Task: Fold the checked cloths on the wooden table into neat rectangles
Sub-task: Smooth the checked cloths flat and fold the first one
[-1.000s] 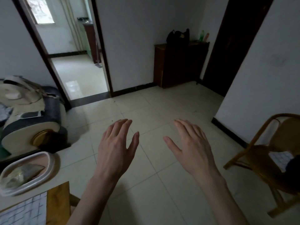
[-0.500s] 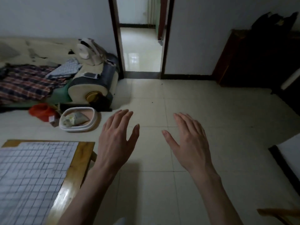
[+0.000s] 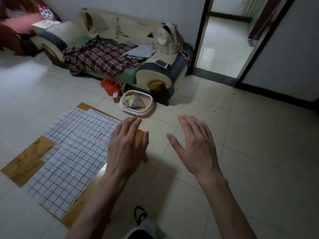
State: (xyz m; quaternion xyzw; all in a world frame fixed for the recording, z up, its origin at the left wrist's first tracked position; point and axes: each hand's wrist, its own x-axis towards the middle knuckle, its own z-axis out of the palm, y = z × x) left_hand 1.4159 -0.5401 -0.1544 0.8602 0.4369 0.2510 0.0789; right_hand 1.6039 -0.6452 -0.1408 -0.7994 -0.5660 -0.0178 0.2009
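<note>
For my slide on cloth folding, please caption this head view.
Both hands, left and right, hover open beside a checked cloth spread flat on the wooden table.

I see white cloths (image 3: pixel 74 145) checked with thin dark lines on a yellow-brown table (image 3: pixel 25 159). A red-and-navy plaid shirt (image 3: pixel 98 57) covers the cream sofa (image 3: pixel 120 30). Floor tiles (image 3: pixel 259 152) are pale cream.

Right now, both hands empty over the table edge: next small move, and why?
Probably lower the left hand onto the checked cloth and pinch its near edge: the cloth lies flat and unfolded on the wooden table, and the right hand hovers over floor tiles.
</note>
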